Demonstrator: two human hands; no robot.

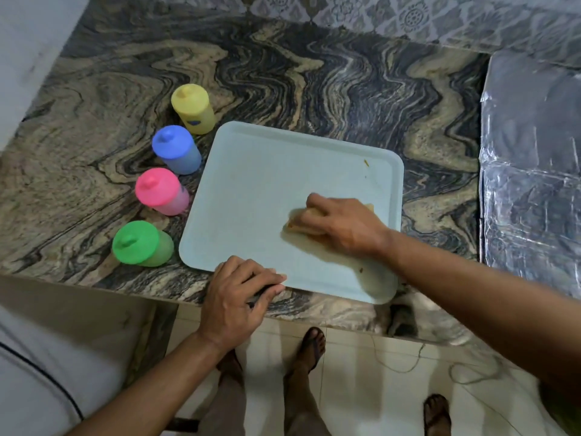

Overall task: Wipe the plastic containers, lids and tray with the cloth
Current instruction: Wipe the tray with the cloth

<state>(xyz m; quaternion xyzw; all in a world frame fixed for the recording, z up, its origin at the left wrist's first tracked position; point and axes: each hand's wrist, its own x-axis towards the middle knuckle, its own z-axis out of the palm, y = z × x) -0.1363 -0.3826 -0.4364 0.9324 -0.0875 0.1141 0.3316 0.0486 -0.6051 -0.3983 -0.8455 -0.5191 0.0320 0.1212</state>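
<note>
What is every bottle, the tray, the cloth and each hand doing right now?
Yellow container: upright, lid on.
Blue container: upright, lid on.
Pink container: upright, lid on.
Green container: upright, lid on.
Tray: flat, stained.
Cloth: bunched, on tray.
Right hand: grips cloth.
Left hand: steadies tray's edge.

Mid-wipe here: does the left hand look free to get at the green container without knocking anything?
Probably yes. The left hand rests on the tray's near edge, and the green container stands just to its left on the counter, with only bare stone between them. Letting go would leave the tray unsteadied while the right hand wipes.
</note>
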